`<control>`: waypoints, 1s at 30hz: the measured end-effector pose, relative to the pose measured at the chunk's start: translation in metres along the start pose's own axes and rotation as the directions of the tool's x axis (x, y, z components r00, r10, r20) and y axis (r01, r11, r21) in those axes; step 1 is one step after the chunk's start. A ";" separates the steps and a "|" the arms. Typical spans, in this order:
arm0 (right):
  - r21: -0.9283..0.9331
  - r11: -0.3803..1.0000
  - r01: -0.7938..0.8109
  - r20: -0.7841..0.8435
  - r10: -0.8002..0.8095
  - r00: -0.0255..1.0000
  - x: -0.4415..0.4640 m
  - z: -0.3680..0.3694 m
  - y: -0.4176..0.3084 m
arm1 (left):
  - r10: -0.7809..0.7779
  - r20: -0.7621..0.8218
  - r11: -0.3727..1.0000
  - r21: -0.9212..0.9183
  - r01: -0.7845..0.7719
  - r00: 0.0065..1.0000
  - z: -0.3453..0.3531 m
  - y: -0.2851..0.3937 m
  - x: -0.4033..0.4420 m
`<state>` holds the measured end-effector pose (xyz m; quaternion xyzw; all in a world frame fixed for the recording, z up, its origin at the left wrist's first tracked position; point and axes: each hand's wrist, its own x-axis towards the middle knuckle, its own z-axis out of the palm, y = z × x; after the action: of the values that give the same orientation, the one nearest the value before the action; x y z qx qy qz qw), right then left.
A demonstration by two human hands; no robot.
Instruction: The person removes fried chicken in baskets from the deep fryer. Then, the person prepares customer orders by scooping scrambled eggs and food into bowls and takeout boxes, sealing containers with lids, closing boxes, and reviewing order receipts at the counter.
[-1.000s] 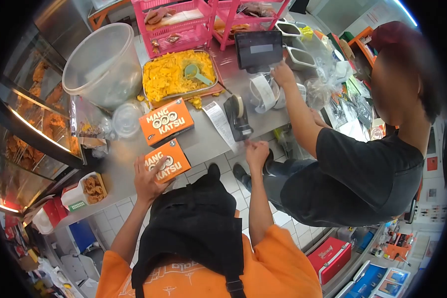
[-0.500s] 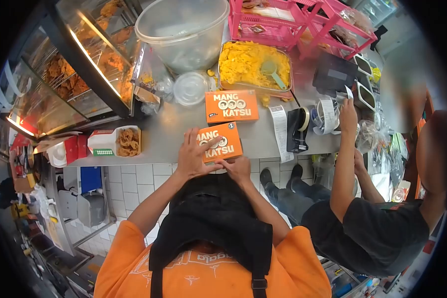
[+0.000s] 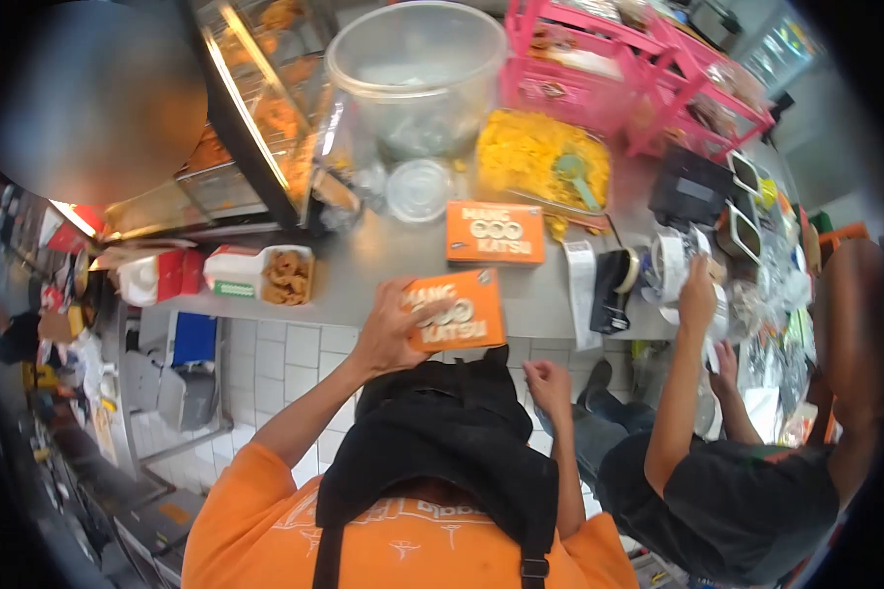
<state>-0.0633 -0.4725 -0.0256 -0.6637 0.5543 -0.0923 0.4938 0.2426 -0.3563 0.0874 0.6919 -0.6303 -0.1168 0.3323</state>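
Note:
An orange cardboard food box (image 3: 459, 312) printed "MANG KATSU" is in the grip of my left hand (image 3: 391, 329), at the counter's near edge. My fingers lie over its left side and top. A second orange box (image 3: 494, 234) of the same kind sits just behind it on the counter. My right hand (image 3: 548, 383) hangs to the right of the held box, apart from it and below the counter edge. Its fingers are curled in, and nothing shows in them.
A tray of yellow food (image 3: 525, 157) with a green scoop stands behind the boxes, beside a big clear tub (image 3: 417, 69). Fried food in an open carton (image 3: 287, 278) is left. A tape dispenser (image 3: 614, 290) and a co-worker's hand (image 3: 697, 294) are right.
My right hand has let go of the front box and moved right and down. My left hand now holds the box alone. The camera view has shifted.

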 end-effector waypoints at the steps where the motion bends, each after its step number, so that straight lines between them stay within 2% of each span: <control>1: 0.041 0.999 -0.015 0.013 0.015 1.000 0.000 -0.004 0.010 | 0.006 -0.053 1.000 -0.021 -0.007 0.999 -0.008 0.006 0.014; 2: 0.067 0.995 -0.070 0.029 0.068 0.997 0.002 -0.006 0.018 | 0.098 -0.091 0.995 -0.018 -0.100 0.991 -0.016 0.010 0.036; 3: 0.131 0.990 -0.046 0.041 0.041 0.998 0.003 -0.003 0.024 | 0.193 -0.129 0.981 -0.005 -0.196 0.973 -0.022 0.008 0.063; 5: 0.115 0.993 -0.039 0.086 0.029 0.996 0.002 0.003 0.005 | 0.268 -0.122 0.963 0.035 -0.265 0.956 -0.014 -0.012 0.107; 6: 0.105 0.993 -0.061 0.080 0.053 0.995 0.003 0.003 -0.004 | 0.242 -0.107 0.969 -0.015 -0.245 0.964 -0.005 -0.022 0.123; 7: 0.072 0.995 -0.076 0.135 0.066 0.989 0.006 0.006 -0.013 | 0.204 0.059 0.978 0.030 -0.206 0.977 -0.003 -0.028 0.137; 8: 0.067 0.995 -0.069 0.139 0.059 0.989 0.009 0.012 -0.021 | 0.200 0.051 0.979 0.033 -0.202 0.978 -0.001 -0.035 0.135; 10: -0.051 0.985 0.165 0.215 -0.151 0.965 0.015 0.027 -0.039 | 0.131 0.098 0.948 0.278 -0.154 0.986 0.007 -0.033 0.132; 11: -0.049 0.981 0.187 0.268 -0.168 0.949 0.017 0.034 -0.057 | 0.229 -0.096 0.962 0.172 -0.210 0.969 0.002 -0.033 0.120; 12: -0.040 0.977 0.209 0.325 -0.185 0.927 0.017 0.044 -0.080 | 0.120 -0.223 0.992 -0.009 -0.125 0.967 -0.009 -0.027 0.096; 13: 0.001 0.964 0.265 0.398 -0.243 0.885 0.018 0.057 -0.107 | -0.172 -0.395 0.971 -0.223 0.087 0.902 -0.004 -0.038 0.052; 14: 0.052 0.947 0.318 0.464 -0.305 0.831 0.020 0.073 -0.133 | -0.429 -0.636 0.894 -0.402 0.199 0.641 0.010 -0.060 0.005; 15: 0.092 0.912 0.399 0.511 -0.388 0.767 0.026 0.094 -0.158 | -0.419 -0.817 0.892 -0.288 0.349 0.397 0.006 -0.094 -0.040; 16: 0.142 0.869 0.473 0.543 -0.468 0.697 0.034 0.118 -0.185 | -0.658 -0.753 0.666 -0.595 0.450 -0.022 -0.002 -0.136 -0.083; 17: 0.178 0.814 0.553 0.501 -0.559 0.661 0.053 0.160 -0.198 | -0.783 -0.568 0.298 -0.700 0.649 -0.253 -0.023 -0.190 -0.127; 18: 0.252 0.754 0.607 0.433 -0.649 0.626 0.065 0.193 -0.225 | -0.773 -0.579 0.294 -0.689 0.662 -0.259 -0.044 -0.197 -0.136; 19: 0.216 0.617 0.757 0.235 -0.785 0.573 0.092 0.249 -0.236 | -0.882 -0.463 0.368 -0.795 0.481 -0.090 -0.067 -0.201 -0.136; 20: 0.132 0.463 0.876 0.033 -0.886 0.463 0.114 0.296 -0.239 | -0.926 -0.360 0.378 -0.886 0.270 0.116 -0.081 -0.202 -0.134; 21: 0.137 0.461 0.877 0.031 -0.887 0.461 0.117 0.311 -0.248 | -0.900 -0.382 0.431 -0.855 0.289 0.212 -0.085 -0.202 -0.132; 23: -0.043 0.799 0.599 0.327 -0.556 0.764 0.119 0.328 -0.266 | -0.900 -0.368 0.431 -0.831 0.350 0.234 -0.086 -0.199 -0.137; 24: -0.048 0.805 0.592 0.322 -0.548 0.772 0.112 0.326 -0.259 | -0.906 -0.345 0.419 -0.811 0.408 0.245 -0.081 -0.194 -0.146; 26: 0.101 0.803 0.588 0.308 -0.587 0.749 0.086 0.296 -0.235 | -0.917 -0.301 0.384 -0.845 0.372 0.262 -0.068 -0.173 -0.152; 27: 0.068 0.819 0.570 0.293 -0.562 0.773 0.075 0.283 -0.221 | -0.901 -0.315 0.420 -0.806 0.416 0.299 -0.062 -0.155 -0.150; 28: 0.050 0.745 0.665 0.215 -0.659 0.721 0.066 0.267 -0.206 | -0.880 -0.313 0.456 -0.764 0.457 0.357 -0.052 -0.144 -0.143; 29: 0.005 0.664 0.748 0.137 -0.741 0.657 0.059 0.247 -0.190 | -0.824 -0.299 0.531 -0.706 0.470 0.482 -0.040 -0.142 -0.137; 30: -0.057 0.693 0.719 0.100 -0.713 0.694 0.054 0.224 -0.178 | -0.814 -0.239 0.511 -0.728 0.458 0.529 -0.026 -0.141 -0.123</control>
<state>0.2214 -0.4116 -0.0241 -0.8516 0.2382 -0.2286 0.4070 0.3477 -0.2331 -0.0102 0.7435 -0.1151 -0.2165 0.6222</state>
